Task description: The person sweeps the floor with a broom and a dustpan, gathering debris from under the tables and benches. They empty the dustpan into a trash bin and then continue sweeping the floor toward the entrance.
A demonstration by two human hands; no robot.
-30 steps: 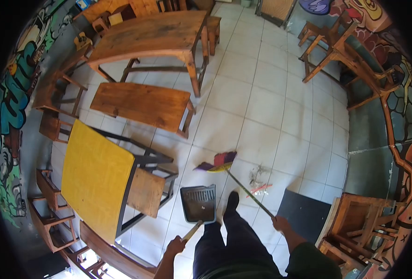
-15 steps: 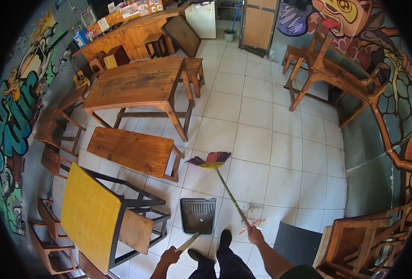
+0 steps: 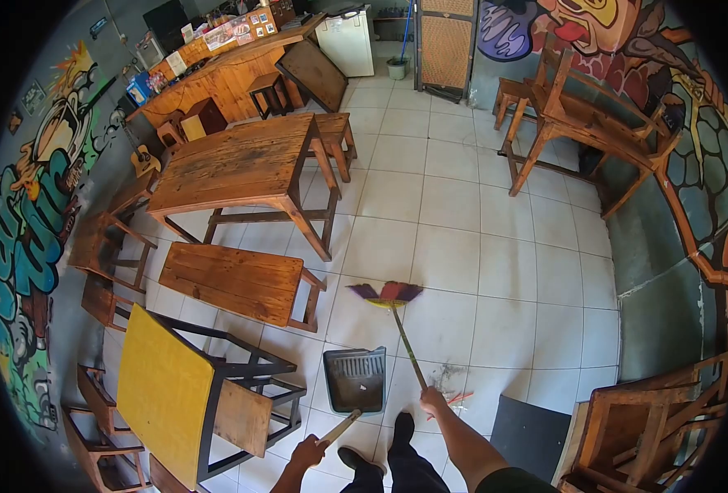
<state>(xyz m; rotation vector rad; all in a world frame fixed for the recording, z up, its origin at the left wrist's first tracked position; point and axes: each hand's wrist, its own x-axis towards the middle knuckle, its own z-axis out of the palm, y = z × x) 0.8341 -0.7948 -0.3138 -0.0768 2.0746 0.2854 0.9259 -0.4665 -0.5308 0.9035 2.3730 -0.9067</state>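
Note:
My left hand point(image 3: 308, 451) is closed around the pale handle of a dark dustpan point(image 3: 356, 386), which rests on the tiles in front of my feet. A small light scrap lies inside the pan. Wrapped round a green broom stick, my right hand point(image 3: 434, 402) holds a broom point(image 3: 393, 293) whose purple and red bristle head is fanned out on the floor beyond the dustpan. Right of the stick is a patch of grey dust point(image 3: 448, 376), with red straw-like pieces point(image 3: 460, 399) close to my right hand.
A wooden bench point(image 3: 232, 281) and a large wooden table point(image 3: 237, 164) stand at left, nearer a yellow-topped table point(image 3: 165, 390). A black panel point(image 3: 530, 431) and stacked wooden furniture point(image 3: 651, 427) are at lower right. More wooden furniture point(image 3: 594, 131) lines the right wall.
The broom head has shifted right and slightly nearer to me, and my right hand has moved left and up. The dustpan stays about where it was under my left hand.

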